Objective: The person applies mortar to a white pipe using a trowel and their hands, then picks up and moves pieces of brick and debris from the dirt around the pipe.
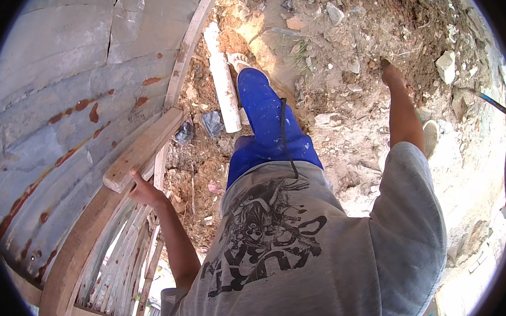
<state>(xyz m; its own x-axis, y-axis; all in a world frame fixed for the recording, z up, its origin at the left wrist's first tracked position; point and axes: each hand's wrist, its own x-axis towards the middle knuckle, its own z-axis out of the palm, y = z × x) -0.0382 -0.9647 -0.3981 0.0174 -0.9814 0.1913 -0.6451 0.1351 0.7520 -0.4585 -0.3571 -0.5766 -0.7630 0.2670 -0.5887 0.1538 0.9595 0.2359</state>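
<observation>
My left hand (pixel 143 191) reaches out to a wooden beam (pixel 144 152) on the left. One finger or the thumb lies against the beam's near end, and the other fingers go behind the wood, partly hidden. My right hand (pixel 393 75) hangs low at the right over the rubble-strewn ground (pixel 353 94). Its fingers look closed around something small and dark at their tip, too small to name.
A rusty corrugated metal wall (pixel 67 102) on a wooden frame (pixel 82 243) stands at the left. A whitish pipe (pixel 224 91) lies by my blue-trousered leg (pixel 261 110). Stones (pixel 446 67) and debris cover the soil. A dark hose or cable (pixel 488 100) crosses the right edge.
</observation>
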